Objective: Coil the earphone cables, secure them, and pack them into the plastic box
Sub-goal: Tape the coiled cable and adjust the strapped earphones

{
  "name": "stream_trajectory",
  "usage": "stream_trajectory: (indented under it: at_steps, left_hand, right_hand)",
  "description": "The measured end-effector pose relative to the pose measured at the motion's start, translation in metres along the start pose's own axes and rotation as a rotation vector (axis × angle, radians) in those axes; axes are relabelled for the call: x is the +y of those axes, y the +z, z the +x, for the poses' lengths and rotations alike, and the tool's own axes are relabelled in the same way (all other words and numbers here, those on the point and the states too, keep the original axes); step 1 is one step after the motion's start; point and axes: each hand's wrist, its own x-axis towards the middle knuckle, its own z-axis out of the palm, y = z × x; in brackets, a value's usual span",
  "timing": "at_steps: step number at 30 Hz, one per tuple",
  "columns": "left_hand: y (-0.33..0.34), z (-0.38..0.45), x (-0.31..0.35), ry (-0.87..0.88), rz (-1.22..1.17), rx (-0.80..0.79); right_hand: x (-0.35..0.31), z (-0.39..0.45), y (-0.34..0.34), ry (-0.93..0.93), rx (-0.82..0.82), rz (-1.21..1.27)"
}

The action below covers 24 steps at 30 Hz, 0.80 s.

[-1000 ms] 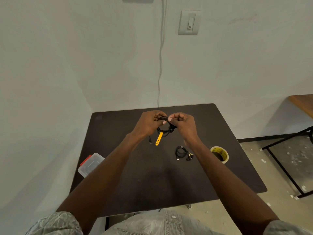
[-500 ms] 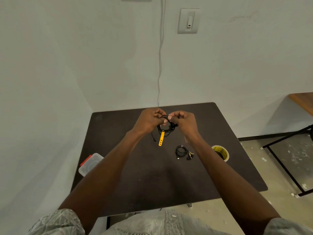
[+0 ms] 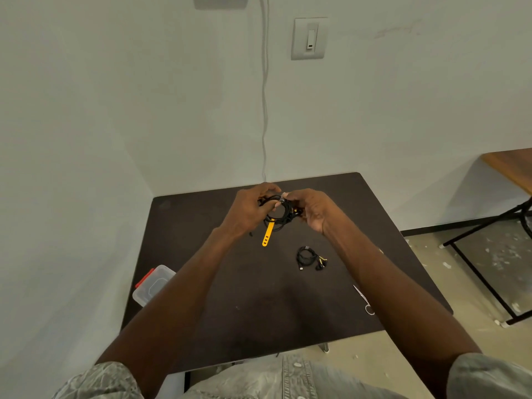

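Observation:
Above the far half of the dark table (image 3: 259,306), my left hand (image 3: 247,210) and my right hand (image 3: 312,210) both grip one coiled black earphone cable (image 3: 283,216). A yellow strap (image 3: 267,235) hangs down from that coil. A second coiled black earphone cable (image 3: 309,257), bound with a yellow tie, lies on the table below my right hand. The clear plastic box (image 3: 154,283) with a red clasp sits at the table's left edge, partly hidden by my left forearm.
Small scissors (image 3: 364,302) lie near the table's right front edge, partly under my right forearm. A wall stands close behind and to the left. Another table with a black metal frame (image 3: 489,240) is at the right.
My hands have stayed together on the coil. The camera view shifted so that the roll of yellow tape at the right is now hidden behind my right forearm and the scissors show.

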Motion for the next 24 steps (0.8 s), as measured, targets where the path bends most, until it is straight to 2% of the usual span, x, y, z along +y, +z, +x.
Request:
stream_trajectory:
  at_steps: [6, 11, 17, 24]
  left_hand:
    - [-0.002, 0.002, 0.000, 0.144, 0.138, -0.032]
    - [-0.006, 0.007, 0.003, 0.147, 0.268, -0.110]
    - [-0.007, 0.011, 0.012, 0.032, 0.283, -0.168]
    - [-0.008, 0.014, 0.013, 0.008, 0.401, -0.172]
  right_hand:
    - [-0.008, 0.005, -0.007, 0.196, -0.108, 0.005]
    - [-0.010, 0.010, -0.007, 0.278, -0.132, 0.037]
    - [-0.003, 0.009, 0.002, 0.104, -0.063, 0.025]
    - [0.001, 0.009, 0.005, -0.062, -0.098, 0.095]
